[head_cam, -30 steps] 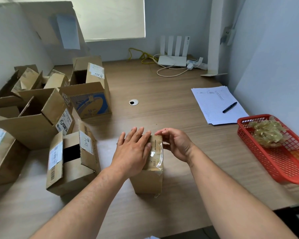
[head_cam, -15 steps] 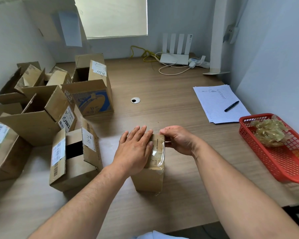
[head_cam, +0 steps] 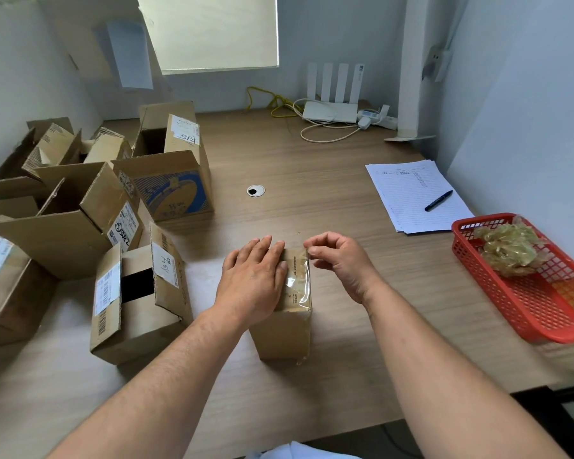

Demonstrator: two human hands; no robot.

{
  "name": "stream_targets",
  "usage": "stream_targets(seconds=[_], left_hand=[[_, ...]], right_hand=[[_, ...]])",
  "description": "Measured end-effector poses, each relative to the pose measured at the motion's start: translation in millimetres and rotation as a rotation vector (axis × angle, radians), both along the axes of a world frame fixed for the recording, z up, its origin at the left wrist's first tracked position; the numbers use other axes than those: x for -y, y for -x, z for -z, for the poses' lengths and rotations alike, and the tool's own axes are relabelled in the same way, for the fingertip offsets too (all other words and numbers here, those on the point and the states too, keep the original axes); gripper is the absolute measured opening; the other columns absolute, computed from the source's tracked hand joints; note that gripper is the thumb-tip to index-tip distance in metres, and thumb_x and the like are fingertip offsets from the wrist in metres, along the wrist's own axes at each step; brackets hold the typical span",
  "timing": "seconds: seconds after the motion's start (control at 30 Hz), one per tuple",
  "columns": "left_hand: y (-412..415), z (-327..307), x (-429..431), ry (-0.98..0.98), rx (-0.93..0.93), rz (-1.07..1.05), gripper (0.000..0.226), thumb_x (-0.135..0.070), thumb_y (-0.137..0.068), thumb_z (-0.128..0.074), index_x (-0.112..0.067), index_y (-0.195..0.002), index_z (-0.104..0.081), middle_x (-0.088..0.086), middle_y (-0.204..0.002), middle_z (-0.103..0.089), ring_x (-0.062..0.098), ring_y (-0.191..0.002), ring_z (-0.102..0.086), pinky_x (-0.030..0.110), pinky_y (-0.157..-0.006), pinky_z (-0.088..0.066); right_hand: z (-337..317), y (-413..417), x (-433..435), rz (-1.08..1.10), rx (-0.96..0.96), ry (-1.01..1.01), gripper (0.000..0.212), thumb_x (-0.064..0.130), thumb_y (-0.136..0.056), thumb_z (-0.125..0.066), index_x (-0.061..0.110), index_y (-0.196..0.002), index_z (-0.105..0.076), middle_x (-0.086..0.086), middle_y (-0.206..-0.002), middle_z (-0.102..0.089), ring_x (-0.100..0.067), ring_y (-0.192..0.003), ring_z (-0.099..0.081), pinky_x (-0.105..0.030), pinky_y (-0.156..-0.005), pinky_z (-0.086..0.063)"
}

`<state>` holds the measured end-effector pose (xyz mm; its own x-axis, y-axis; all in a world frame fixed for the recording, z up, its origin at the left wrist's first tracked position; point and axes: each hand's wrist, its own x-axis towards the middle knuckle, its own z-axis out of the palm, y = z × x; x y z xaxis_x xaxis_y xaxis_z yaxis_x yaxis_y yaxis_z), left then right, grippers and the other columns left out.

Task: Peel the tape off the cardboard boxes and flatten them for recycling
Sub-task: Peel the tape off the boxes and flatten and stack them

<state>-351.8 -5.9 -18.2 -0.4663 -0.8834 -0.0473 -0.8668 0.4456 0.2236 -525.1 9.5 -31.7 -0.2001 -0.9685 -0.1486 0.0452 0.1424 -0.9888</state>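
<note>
A small closed cardboard box (head_cam: 284,329) stands upright on the desk in front of me. A strip of clear tape (head_cam: 298,279) runs along its top. My left hand (head_cam: 250,279) lies flat on the top's left part, fingers straight, pressing down. My right hand (head_cam: 338,261) is at the box's far right corner, thumb and curled fingers pinching at the tape's far end. Several opened cardboard boxes (head_cam: 136,303) crowd the left side of the desk.
A red plastic basket (head_cam: 544,313) holding a wad of peeled tape (head_cam: 507,248) sits at the right edge. Lined papers (head_cam: 411,193) with a black pen (head_cam: 438,200) lie beyond it. A router (head_cam: 330,111) and cables are at the back. A cable grommet (head_cam: 255,191) is mid-desk.
My right hand's fingers have shifted up to the far top edge of the box and picked at the tape end. My left hand has stayed flat on the box.
</note>
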Motion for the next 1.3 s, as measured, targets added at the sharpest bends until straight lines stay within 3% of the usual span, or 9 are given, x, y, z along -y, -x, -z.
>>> stream_targets(seconds=[0.1,0.2,0.37,0.53,0.87,1.07,1.17,1.23,1.3], left_hand=[[1,1,0,0.007,-0.006,-0.031,0.051,-0.042,-0.104,-0.016,-0.030,-0.154,-0.016,-0.005,-0.161,-0.013,0.013,-0.148,-0.007,0.032,-0.117,-0.003],[2,0,3,0.003,-0.012,-0.073,0.051,-0.042,-0.104,-0.017,-0.029,-0.153,-0.018,-0.004,-0.161,-0.015,0.015,-0.148,-0.008,0.033,-0.116,-0.005],[4,-1,3,-0.001,-0.005,-0.067,0.051,-0.042,-0.104,-0.018,-0.029,-0.153,-0.019,-0.004,-0.161,-0.017,0.015,-0.147,-0.009,0.034,-0.115,-0.006],[3,0,4,0.010,0.009,-0.081,0.051,-0.041,-0.104,-0.018,-0.029,-0.153,-0.019,-0.003,-0.160,-0.017,0.016,-0.147,-0.011,0.034,-0.114,-0.009],[7,-1,11,-0.001,-0.022,-0.100,0.051,-0.040,-0.104,-0.017,-0.028,-0.153,-0.019,-0.003,-0.161,-0.015,0.016,-0.147,-0.009,0.034,-0.114,-0.008],[5,3,12,0.016,-0.105,-0.081,0.049,-0.033,-0.105,-0.022,-0.024,-0.152,-0.023,0.000,-0.161,-0.017,0.019,-0.147,-0.011,0.035,-0.116,-0.006],[3,5,12,0.071,-0.301,-0.035,0.043,-0.018,-0.101,-0.035,-0.014,-0.144,-0.039,0.005,-0.154,-0.032,0.020,-0.144,-0.023,0.033,-0.117,-0.008],[-3,4,10,0.039,-0.344,0.015,0.048,-0.035,-0.097,-0.039,-0.014,-0.139,-0.043,0.003,-0.152,-0.037,0.017,-0.144,-0.024,0.031,-0.118,-0.002],[-11,0,7,-0.055,-0.278,0.081,0.091,-0.077,-0.077,-0.025,-0.019,-0.146,-0.035,-0.002,-0.158,-0.024,0.012,-0.148,-0.009,0.033,-0.118,0.006]], right_hand=[[0,0,-3,0.168,-0.146,0.071,0.019,-0.001,-0.084,-0.064,0.014,-0.074,-0.059,0.000,-0.074,-0.059,-0.008,-0.070,-0.054,-0.017,-0.066,-0.047],[2,7,-6,0.257,-0.256,0.113,0.018,0.004,-0.084,-0.066,0.017,-0.074,-0.060,0.003,-0.074,-0.060,-0.010,-0.071,-0.054,-0.030,-0.072,-0.049],[-2,2,1,0.075,-0.407,0.097,0.036,0.007,-0.085,-0.064,0.023,-0.117,-0.062,0.004,-0.112,-0.059,-0.010,-0.074,-0.053,-0.033,-0.079,-0.050],[-6,-4,2,0.046,-0.483,0.080,0.025,0.007,-0.084,-0.064,0.027,-0.069,-0.058,0.009,-0.073,-0.060,-0.013,-0.071,-0.054,-0.037,-0.077,-0.050],[-7,4,-40,0.033,-0.387,0.144,0.028,-0.002,-0.078,-0.067,0.021,-0.063,-0.060,0.010,-0.065,-0.059,0.002,-0.059,-0.049,-0.015,-0.060,-0.040],[-7,-3,-35,0.318,-0.535,0.144,0.025,0.020,-0.079,-0.073,0.022,-0.099,-0.057,0.006,-0.098,-0.056,-0.003,-0.065,-0.052,-0.019,-0.071,-0.046],[-11,-15,-30,0.157,-0.672,0.139,0.035,0.026,-0.078,-0.075,0.023,-0.110,-0.059,0.007,-0.103,-0.053,-0.001,-0.064,-0.052,-0.021,-0.075,-0.048],[-10,-21,-28,0.066,-0.734,0.096,0.029,0.023,-0.081,-0.072,0.020,-0.109,-0.063,0.005,-0.105,-0.054,-0.002,-0.069,-0.053,-0.026,-0.082,-0.049],[-8,-22,-27,0.073,-0.704,0.082,0.023,0.019,-0.084,-0.069,0.017,-0.107,-0.065,0.002,-0.105,-0.057,-0.009,-0.081,-0.058,-0.030,-0.087,-0.049]])
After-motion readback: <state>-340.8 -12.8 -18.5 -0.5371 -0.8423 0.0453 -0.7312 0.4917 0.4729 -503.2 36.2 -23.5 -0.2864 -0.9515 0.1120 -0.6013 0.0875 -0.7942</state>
